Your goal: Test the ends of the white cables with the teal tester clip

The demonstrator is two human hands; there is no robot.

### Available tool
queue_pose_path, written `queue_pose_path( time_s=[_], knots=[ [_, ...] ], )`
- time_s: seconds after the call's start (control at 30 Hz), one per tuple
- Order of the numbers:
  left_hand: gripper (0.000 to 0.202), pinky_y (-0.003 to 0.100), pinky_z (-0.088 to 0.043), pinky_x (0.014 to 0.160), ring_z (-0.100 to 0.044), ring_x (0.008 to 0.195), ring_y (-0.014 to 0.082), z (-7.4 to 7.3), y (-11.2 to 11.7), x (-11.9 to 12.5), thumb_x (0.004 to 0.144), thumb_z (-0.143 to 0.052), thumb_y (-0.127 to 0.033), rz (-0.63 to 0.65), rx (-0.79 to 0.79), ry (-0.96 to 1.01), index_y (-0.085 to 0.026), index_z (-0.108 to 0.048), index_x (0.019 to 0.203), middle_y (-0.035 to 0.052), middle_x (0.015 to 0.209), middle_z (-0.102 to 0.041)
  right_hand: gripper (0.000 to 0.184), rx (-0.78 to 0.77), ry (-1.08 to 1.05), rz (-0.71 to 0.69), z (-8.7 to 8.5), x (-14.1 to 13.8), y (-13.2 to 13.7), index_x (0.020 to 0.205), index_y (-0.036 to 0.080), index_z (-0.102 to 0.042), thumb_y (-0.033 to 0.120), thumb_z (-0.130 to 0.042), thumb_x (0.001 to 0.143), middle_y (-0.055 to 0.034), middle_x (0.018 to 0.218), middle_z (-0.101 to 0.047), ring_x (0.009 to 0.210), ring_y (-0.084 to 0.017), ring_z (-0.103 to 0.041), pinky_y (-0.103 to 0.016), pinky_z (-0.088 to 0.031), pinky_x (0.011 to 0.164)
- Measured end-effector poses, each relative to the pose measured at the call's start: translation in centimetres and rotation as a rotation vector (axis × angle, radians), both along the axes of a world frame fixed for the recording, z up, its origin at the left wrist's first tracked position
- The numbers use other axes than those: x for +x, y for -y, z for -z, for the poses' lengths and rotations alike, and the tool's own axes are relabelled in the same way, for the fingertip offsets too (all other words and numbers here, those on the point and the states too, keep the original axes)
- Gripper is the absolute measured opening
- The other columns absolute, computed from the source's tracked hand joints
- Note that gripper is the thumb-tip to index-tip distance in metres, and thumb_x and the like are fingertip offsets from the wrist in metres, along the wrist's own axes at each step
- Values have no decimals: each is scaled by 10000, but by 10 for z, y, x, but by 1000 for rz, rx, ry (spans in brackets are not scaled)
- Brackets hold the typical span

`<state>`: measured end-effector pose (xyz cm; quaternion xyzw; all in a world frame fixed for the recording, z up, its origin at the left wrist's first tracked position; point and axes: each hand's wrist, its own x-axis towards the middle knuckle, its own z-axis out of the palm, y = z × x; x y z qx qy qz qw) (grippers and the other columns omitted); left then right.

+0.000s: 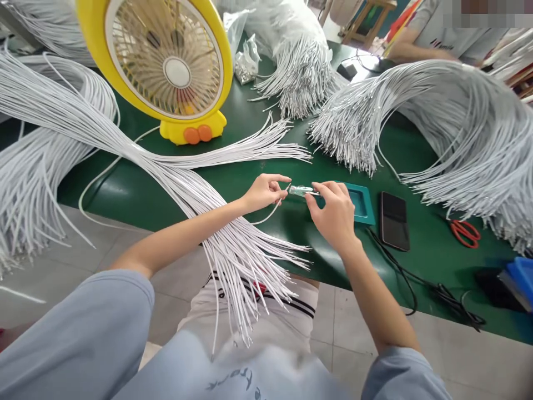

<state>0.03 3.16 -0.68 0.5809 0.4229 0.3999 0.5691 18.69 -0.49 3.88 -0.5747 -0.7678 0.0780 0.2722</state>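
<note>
I am pinching one white cable (266, 214) in my left hand (263, 191) and pinching a small connector piece (300, 190) in my right hand (333, 214), above the counter (250, 178) near the teal tray (361, 204). A skewed push could bend the tip. The tray looks empty.

we see bare green table (258, 183) ahead | left: cable bundle (195, 194) blocks | right: teal tray (366, 208), phone (393, 220) | rear: yellow fan (166, 66)
</note>
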Motion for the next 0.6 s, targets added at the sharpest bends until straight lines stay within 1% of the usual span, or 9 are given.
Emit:
queue_pose_path(
  time_s=[0.03, 0.1, 0.13, 0.2, 0.3, 0.47, 0.6],
  knots=[
    [398, 196, -480, 484, -586, 446, 97, 0, -1, 0, 746, -660, -150, 9, -1, 16, -69, -634, 1134, 6, 573, -638, 253, 18, 188, -17, -1, 3, -6, 1031, 162, -650, 318, -531, 870, -137, 1023, -645, 1011, -288, -505, -399, -407, 781],
    [420, 187, -475, 474, -575, 433, 89, 1, -2, -1, 750, -645, -130, 29, 0, 33, -71, -620, 1166, -8, 563, -625, 251, -13, 454, -80, 1, 8, -17, 1019, 140, -661, 301, -553, 859, -149, 1049, -658, 1039, -304, -495, -431, -364, 849],
    [401, 184, -471, 465, -572, 429, 88, 1, -2, -2, 752, -637, -121, 33, -2, 35, -70, -627, 1150, -11, 558, -619, 230, -29, 543, -106, 2, 10, -22, 994, 140, -667, 287, -555, 856, -145, 1039, -667, 1042, -302, -493, -438, -342, 868],
    [347, 176, -456, 447, -570, 422, 87, 1, -2, -2, 750, -624, -103, 31, -12, 36, -64, -644, 1095, -14, 541, -610, 191, -40, 654, -135, 6, 10, -29, 939, 142, -674, 258, -549, 851, -134, 1012, -677, 1052, -297, -486, -438, -312, 880],
    [297, 166, -432, 436, -572, 421, 87, 0, -2, -1, 736, -627, -73, 29, -29, 42, -49, -650, 1031, -6, 525, -616, 178, -30, 733, -161, 7, 8, -33, 882, 124, -677, 218, -531, 842, -138, 969, -677, 1052, -290, -485, -425, -297, 882],
    [326, 171, -418, 433, -583, 435, 92, -6, -2, 0, 717, -676, -80, 30, -109, 44, -17, -642, 1035, 38, 570, -666, 217, -41, 801, -228, 4, 4, -33, 882, 77, -683, 145, -481, 839, -172, 920, -670, 1019, -283, -499, -415, -277, 920],
    [321, 177, -418, 432, -589, 444, 97, -4, -2, 1, 697, -699, -89, 30, -146, 37, -7, -660, 1005, 53, 574, -681, 240, -95, 793, -239, 4, 2, -33, 851, 85, -690, 128, -454, 857, -166, 891, -676, 984, -274, -520, -383, -302, 858]
  ],
)
